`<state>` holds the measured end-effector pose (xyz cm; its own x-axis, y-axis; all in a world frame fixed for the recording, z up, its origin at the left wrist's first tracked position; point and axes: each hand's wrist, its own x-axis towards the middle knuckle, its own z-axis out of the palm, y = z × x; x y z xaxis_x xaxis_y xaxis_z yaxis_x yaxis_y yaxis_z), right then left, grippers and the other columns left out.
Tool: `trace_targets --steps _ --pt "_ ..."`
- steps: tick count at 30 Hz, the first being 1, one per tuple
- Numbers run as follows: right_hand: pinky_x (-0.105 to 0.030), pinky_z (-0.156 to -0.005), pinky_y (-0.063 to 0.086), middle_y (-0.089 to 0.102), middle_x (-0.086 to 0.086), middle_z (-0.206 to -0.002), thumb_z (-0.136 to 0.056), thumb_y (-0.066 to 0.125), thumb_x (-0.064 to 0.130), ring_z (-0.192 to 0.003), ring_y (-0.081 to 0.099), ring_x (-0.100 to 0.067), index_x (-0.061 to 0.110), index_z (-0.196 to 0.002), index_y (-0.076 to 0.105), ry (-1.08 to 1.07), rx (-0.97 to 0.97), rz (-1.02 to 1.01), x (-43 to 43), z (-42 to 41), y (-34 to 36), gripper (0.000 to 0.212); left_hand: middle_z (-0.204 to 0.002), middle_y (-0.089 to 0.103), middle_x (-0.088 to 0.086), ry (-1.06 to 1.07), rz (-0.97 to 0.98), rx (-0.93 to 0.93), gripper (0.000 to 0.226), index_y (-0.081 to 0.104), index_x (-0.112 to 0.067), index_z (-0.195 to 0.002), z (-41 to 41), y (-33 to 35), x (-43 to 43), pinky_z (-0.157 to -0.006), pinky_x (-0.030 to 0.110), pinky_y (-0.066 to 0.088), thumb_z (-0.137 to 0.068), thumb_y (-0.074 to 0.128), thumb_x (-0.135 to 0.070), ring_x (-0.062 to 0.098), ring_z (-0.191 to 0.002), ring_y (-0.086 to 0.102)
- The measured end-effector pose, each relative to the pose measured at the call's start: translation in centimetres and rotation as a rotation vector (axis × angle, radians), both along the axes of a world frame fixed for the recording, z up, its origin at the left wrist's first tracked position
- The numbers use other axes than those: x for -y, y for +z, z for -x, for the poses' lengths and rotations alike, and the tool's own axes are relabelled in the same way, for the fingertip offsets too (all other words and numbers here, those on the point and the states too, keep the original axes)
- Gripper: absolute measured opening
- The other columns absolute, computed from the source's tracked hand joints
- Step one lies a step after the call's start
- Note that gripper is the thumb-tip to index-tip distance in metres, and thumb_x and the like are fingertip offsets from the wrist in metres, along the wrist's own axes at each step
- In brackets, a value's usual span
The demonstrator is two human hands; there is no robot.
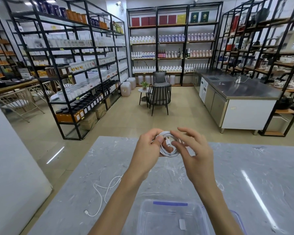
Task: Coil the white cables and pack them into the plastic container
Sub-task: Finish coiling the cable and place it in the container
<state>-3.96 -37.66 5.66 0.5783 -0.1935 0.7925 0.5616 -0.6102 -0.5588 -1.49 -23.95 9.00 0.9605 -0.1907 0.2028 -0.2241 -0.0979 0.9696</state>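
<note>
Coiled cable [167, 153] partly hidden by left hand [148, 150].

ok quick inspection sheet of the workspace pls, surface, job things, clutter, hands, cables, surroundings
surface: grey marbled table, glossy, with streaks of reflected light
job's things: coiled white cable held up over the table; clear plastic container at the near edge, open, with a small white piece inside that I cannot identify
clutter: nothing seen
hands: left hand grips the coil; right hand is at the coil with fingers spread, unclear whether it pinches
cables: loose white cable lies uncoiled on the table, left of the arms
surroundings: black shelves of bottles and jars, steel counter, chairs
</note>
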Motion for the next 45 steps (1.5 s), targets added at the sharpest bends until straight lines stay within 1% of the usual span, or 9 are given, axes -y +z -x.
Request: trace_targets --steps 8,12,19,24,27,33,36,41,45 --pt "-0.028 -0.069 0.044 0.064 0.0 -0.1 -0.094 0.06 0.02 -0.084 0.055 -0.02 0.02 -0.1 0.076 -0.122 0.223 0.148 0.2 0.0 -0.8 0.016 -0.094 0.073 0.015 -0.064 0.017 0.023 0.024 0.07 -0.017 -0.095 0.9 0.0 0.7 -0.085 0.056 0.057 -0.101 0.048 -0.013 0.032 -0.092 0.071" --pt "-0.025 -0.073 0.047 0.063 0.011 -0.095 -0.092 0.058 0.012 -0.089 0.059 -0.011 0.025 -0.094 0.063 -0.004 0.114 -0.136 -0.4 0.7 0.3 0.014 -0.083 0.072 0.006 -0.165 0.048 0.05 0.025 0.07 -0.021 -0.1 1.4 0.1 0.9 -0.086 0.05 0.058 -0.102 0.047 -0.012 0.019 -0.081 0.071" --pt "-0.01 -0.057 0.049 0.061 0.013 -0.085 -0.098 0.053 0.016 -0.076 0.057 0.001 0.021 -0.098 0.061 0.23 -0.018 -0.719 -1.7 1.1 1.2 0.009 -0.077 0.069 -0.004 -0.144 -0.009 0.212 0.023 0.066 -0.021 -0.106 1.9 -0.4 1.8 -0.086 0.046 0.056 -0.101 0.047 -0.01 0.023 -0.084 0.068" --pt "-0.021 -0.067 0.051 0.061 0.016 -0.095 -0.099 0.051 0.018 -0.087 0.06 -0.006 0.028 -0.097 0.057 0.148 0.039 -0.495 -2.0 0.8 1.5 0.012 -0.076 0.065 -0.01 -0.038 -0.14 0.315 0.022 0.064 -0.021 -0.105 1.6 -0.4 1.4 -0.067 0.008 0.046 -0.1 0.047 -0.008 0.001 -0.074 0.063" --pt "-0.035 -0.068 0.051 0.06 0.01 -0.106 -0.099 0.048 0.025 -0.095 0.06 -0.016 0.034 -0.102 0.054 0.11 0.041 -0.363 -2.1 0.6 1.1 0.012 -0.075 0.064 -0.002 0.007 -0.1 0.345 0.023 0.065 -0.018 -0.101 1.5 -0.2 1.3 -0.066 0.019 0.05 -0.1 0.046 -0.006 0.009 -0.071 0.063" --pt "-0.018 -0.067 0.045 0.055 0.02 -0.092 -0.102 0.04 0.024 -0.076 0.057 -0.009 0.04 -0.103 0.045 0.078 0.029 -0.369 -3.7 0.0 0.8 0.017 -0.067 0.051 -0.001 -0.017 0.321 0.153 0.029 0.068 -0.012 -0.103 0.8 -0.1 2.3 -0.066 0.029 0.046 -0.102 0.04 -0.005 0.013 -0.064 0.049" --pt "-0.017 -0.061 0.046 0.055 0.022 -0.079 -0.104 0.038 0.028 -0.067 0.054 -0.005 0.037 -0.098 0.045 0.1 -0.017 -0.516 -3.6 -0.4 0.6 0.012 -0.067 0.05 -0.013 0.003 0.222 0.232 0.028 0.066 -0.015 -0.111 0.5 -0.5 2.5 -0.058 0.023 0.041 -0.103 0.039 -0.008 0.004 -0.057 0.043" --pt "-0.023 -0.059 0.045 0.051 0.022 -0.08 -0.104 0.034 0.034 -0.065 0.052 -0.007 0.032 -0.098 0.038 -0.01 0.043 -0.487 -3.7 -0.8 0.5 0.007 -0.096 0.055 0.0 0.069 -0.13 0.583 0.032 0.058 -0.014 -0.125 0.4 -1.6 2.7 -0.071 0.013 0.041 -0.099 0.039 -0.019 0.006 -0.079 0.051" --pt "-0.01 -0.06 0.041 0.051 0.034 -0.089 -0.1 0.032 0.039 -0.072 0.054 0.003 0.039 -0.102 0.032 -0.097 0.072 -0.387 -3.2 -1.4 0.3 0.002 -0.097 0.059 -0.001 -0.023 -0.152 0.504 0.027 0.063 -0.017 -0.121 0.1 -1.7 2.0 -0.072 0.014 0.043 -0.104 0.041 -0.016 0.008 -0.085 0.055"
